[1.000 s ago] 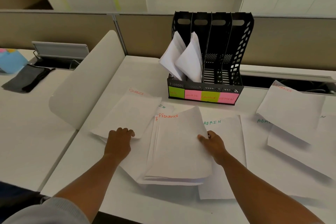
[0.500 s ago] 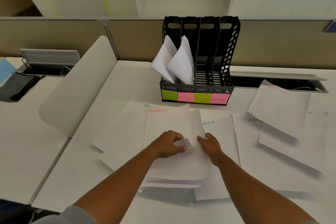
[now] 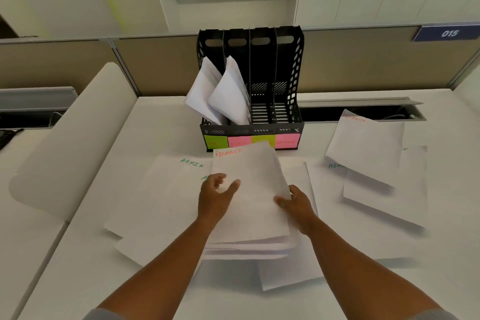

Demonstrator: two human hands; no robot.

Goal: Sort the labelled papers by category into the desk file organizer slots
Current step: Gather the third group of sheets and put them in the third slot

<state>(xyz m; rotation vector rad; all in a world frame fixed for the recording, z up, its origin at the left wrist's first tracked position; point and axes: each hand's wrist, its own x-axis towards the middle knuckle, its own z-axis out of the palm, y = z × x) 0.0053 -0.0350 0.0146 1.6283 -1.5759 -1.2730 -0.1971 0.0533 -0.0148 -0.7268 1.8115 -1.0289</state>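
Head cam, one view only

Looks forward and down over the desk (image 3: pixel 161 122) from close up, straight at the file organizer (image 3: pixel 250 91) in front.

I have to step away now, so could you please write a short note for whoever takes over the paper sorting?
Left hand grips the left edge of the FINANCE stack; right hand grips its right edge. The file organizer stands behind, its two left slots holding papers and its two right slots empty. Still loose on the desk: ADMIN sheets at left, a mixed pile at right. Left to do: slot the held stack, then the rest.
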